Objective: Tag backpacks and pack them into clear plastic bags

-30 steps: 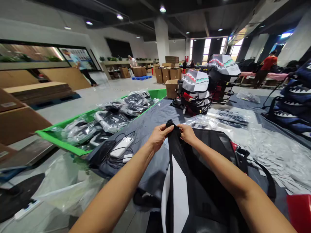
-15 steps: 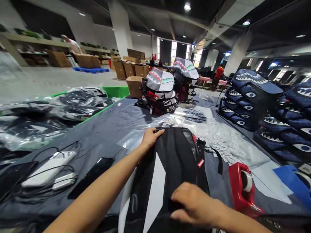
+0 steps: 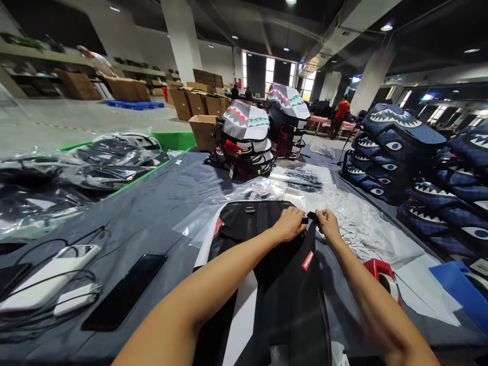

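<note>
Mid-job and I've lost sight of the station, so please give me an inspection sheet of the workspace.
Surface: grey cloth-covered table, clear plastic sheet under the bag.
Job's things: black backpack lying flat, with a small red tag.
Clutter: white power bank, black phone, red tape dispenser, white paper slips.
Hands: left hand and right hand both pinch a black strap at the bag's top edge.
Cables: black cables looped around the power bank.
Surroundings: stacked shark-mouth backpacks, green bin, cardboard boxes, a person in red.
</note>
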`<state>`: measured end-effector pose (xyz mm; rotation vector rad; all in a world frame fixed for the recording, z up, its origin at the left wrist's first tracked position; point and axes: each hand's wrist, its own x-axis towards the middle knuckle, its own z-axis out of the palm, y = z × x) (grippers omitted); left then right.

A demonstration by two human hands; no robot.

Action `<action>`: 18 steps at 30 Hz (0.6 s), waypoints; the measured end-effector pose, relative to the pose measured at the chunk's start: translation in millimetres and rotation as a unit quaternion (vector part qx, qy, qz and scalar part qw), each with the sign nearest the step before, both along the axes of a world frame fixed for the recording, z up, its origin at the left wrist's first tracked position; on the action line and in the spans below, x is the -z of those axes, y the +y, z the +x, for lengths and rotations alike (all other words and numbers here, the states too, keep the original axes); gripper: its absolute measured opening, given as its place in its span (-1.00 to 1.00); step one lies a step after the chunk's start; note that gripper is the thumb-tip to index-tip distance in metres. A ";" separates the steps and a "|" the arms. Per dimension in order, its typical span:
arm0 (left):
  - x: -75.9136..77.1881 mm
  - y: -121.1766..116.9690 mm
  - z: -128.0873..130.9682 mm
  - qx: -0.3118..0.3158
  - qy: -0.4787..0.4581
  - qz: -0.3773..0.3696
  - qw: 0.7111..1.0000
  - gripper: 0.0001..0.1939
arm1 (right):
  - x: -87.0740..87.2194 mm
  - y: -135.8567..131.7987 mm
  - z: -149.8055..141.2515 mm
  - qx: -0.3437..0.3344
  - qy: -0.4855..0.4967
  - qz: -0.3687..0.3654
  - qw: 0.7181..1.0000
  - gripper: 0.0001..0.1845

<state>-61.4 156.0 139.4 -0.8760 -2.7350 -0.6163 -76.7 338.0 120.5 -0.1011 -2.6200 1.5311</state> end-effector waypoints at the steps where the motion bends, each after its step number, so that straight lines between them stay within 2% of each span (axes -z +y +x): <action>1: 5.5 4.7 -5.5 0.008 -0.005 0.004 1.000 -0.81 | -4.8 -2.7 2.3 -0.007 0.022 -0.006 1.000 -0.43; 3: 15.9 7.8 -12.5 0.029 -0.011 0.021 0.999 -0.90 | -14.8 -5.1 11.9 -0.035 0.068 -0.003 0.997 -0.48; 7: 33.7 -0.7 -10.8 0.065 0.003 0.077 0.995 -0.82 | -30.9 -14.1 48.1 -0.055 0.165 0.069 0.982 -0.66; 10: 45.3 -6.8 -7.6 0.089 0.021 0.119 0.989 -0.82 | -42.5 -29.6 82.4 -0.077 0.252 0.139 0.955 -0.76; 12: 51.0 -7.3 -10.2 0.099 0.026 0.141 0.985 -0.83 | -52.0 -38.6 104.0 -0.090 0.291 0.156 0.940 -0.78; 15: 53.4 -5.7 -19.3 0.103 0.023 0.160 0.982 -0.85 | -65.2 -42.2 131.0 -0.079 0.309 0.140 0.937 -0.78; 18: 44.8 -8.9 -21.7 0.106 0.009 0.161 0.981 -0.84 | -72.8 -32.1 146.1 -0.082 0.281 0.127 0.948 -0.80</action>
